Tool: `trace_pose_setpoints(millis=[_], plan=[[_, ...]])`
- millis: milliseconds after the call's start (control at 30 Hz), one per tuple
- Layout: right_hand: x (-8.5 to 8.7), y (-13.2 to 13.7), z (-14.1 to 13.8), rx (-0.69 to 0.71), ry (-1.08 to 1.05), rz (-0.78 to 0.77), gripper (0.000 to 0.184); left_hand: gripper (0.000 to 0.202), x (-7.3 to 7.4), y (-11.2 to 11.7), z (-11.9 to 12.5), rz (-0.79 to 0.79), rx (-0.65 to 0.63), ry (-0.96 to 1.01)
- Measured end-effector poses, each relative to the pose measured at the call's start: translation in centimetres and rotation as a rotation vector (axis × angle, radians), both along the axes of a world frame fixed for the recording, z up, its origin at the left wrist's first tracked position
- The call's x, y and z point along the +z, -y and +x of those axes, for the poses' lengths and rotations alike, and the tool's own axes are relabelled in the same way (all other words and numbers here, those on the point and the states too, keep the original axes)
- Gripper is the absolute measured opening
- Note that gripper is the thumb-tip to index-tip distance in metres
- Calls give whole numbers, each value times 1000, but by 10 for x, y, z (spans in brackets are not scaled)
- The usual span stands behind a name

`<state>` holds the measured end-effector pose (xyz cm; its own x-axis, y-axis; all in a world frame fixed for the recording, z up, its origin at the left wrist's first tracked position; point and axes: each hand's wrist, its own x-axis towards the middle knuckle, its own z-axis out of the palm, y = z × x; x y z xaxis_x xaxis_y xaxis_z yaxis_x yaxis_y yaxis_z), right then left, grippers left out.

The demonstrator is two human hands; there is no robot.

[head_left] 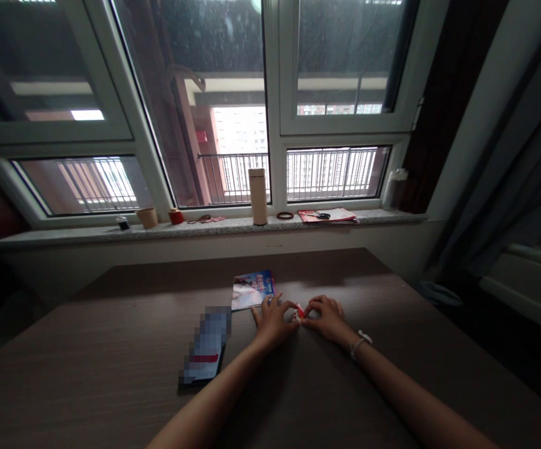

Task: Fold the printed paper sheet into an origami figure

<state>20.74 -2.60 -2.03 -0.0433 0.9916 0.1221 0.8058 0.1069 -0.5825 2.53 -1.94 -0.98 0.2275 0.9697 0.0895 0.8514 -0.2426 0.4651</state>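
Observation:
My left hand (272,321) and my right hand (329,318) meet over the table (125,337). Between their fingertips is a small red-and-white piece (300,310), pinched from both sides; its kind is too small to make out. A bracelet with a pale ornament (361,340) circles my right wrist. Just behind my left hand lies a blue-and-white printed booklet (251,290), its near right corner partly covered by my fingers. To the left of my left forearm a flat, dark-edged slab like a phone (208,343) lies on the table, its face pixelated.
Along the stone windowsill (214,231) stand a small dark bottle (123,222), a tan cup (147,217), a red spool-like item (175,216), a beige flask (258,196), a dark ring (284,216), scissors (321,215) on red-and-white papers (345,216), and a clear bottle (395,189).

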Motion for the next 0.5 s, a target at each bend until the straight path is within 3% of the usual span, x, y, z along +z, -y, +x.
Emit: trace_pose_setpoints(millis=[200, 500], plan=[[1, 0, 3, 15, 5, -9, 22, 32, 4, 0, 0, -49, 13, -11], [0, -2, 6, 46, -12, -9, 18, 28, -2, -4, -4, -55, 1, -13]])
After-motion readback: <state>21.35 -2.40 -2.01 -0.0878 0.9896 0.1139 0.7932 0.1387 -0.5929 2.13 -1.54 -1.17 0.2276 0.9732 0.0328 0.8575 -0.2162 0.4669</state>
